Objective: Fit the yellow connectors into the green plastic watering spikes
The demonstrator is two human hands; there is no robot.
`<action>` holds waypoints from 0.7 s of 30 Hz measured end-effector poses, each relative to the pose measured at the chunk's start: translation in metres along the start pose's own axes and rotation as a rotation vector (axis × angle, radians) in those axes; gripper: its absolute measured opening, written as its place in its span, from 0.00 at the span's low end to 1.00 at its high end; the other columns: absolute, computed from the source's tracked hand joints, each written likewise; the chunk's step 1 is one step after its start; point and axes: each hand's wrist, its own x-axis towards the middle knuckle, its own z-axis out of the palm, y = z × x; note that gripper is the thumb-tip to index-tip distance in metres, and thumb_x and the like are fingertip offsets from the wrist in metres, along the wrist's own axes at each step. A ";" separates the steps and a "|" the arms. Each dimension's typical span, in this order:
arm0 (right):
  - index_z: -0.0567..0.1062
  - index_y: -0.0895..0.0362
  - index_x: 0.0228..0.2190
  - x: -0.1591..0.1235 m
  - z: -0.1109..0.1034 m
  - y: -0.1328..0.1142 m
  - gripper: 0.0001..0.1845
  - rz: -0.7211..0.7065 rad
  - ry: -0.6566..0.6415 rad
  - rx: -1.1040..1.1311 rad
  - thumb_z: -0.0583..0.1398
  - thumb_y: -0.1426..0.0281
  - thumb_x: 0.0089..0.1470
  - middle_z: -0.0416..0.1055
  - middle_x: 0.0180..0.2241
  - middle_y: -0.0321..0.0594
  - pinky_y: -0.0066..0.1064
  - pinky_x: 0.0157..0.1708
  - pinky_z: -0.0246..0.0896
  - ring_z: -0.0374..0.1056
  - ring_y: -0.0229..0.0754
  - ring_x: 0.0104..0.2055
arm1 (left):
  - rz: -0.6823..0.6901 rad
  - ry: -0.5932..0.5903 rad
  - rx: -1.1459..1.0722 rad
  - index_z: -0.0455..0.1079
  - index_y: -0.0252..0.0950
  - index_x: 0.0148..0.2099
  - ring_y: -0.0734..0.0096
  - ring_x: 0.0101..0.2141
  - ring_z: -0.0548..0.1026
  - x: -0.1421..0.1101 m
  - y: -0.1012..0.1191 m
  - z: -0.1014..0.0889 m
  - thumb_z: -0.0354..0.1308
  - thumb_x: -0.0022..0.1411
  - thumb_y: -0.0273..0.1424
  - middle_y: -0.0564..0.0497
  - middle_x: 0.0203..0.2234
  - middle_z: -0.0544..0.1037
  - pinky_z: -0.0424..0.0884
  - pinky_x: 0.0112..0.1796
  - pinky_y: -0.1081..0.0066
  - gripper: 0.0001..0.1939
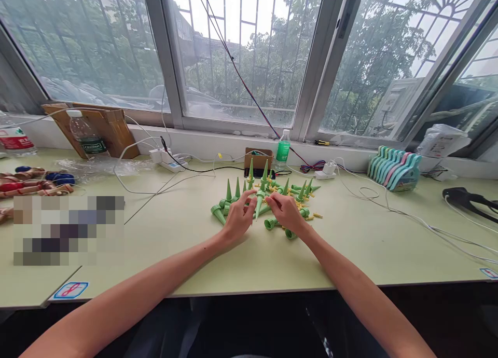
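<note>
Spikes [264,177] sit on the table [163,228], bottle [283,150] behind them.

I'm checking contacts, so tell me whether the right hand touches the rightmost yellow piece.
Apart. The head view shows the yellow piece lying on the table, with a visible gap between it and the right hand.

The green spikes [259,202] look like smooth moulded plastic with a soft sheen; the small yellow pieces [318,216] seem plastic too. The desk [358,223] is smooth and satin-like. Far left are a matt cardboard panel [116,127], a clear, glossy plastic bottle [80,125] and crinkled, shiny film [95,167]. The far window frames [167,52] appear dull metal.
</note>
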 end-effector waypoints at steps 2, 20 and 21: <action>0.62 0.56 0.24 0.000 0.000 0.001 0.20 0.002 -0.004 0.008 0.51 0.59 0.64 0.54 0.18 0.30 0.26 0.24 0.45 0.48 0.33 0.21 | 0.010 -0.024 0.011 0.63 0.38 0.57 0.80 0.14 0.67 -0.001 0.001 0.000 0.46 0.68 0.45 0.53 0.28 0.73 0.64 0.18 0.77 0.23; 0.61 0.56 0.25 0.000 -0.001 0.002 0.18 0.013 -0.022 0.032 0.51 0.60 0.64 0.55 0.18 0.30 0.27 0.23 0.44 0.48 0.33 0.21 | 0.138 -0.014 0.119 0.62 0.37 0.50 0.86 0.14 0.63 -0.001 -0.004 0.002 0.52 0.65 0.41 0.49 0.37 0.73 0.60 0.17 0.78 0.16; 0.61 0.56 0.25 0.000 -0.001 0.001 0.18 0.013 -0.023 0.029 0.51 0.60 0.64 0.55 0.18 0.30 0.27 0.23 0.45 0.48 0.33 0.21 | 0.140 -0.015 0.121 0.62 0.37 0.50 0.86 0.14 0.63 0.000 -0.005 0.002 0.52 0.65 0.41 0.49 0.37 0.73 0.60 0.17 0.79 0.16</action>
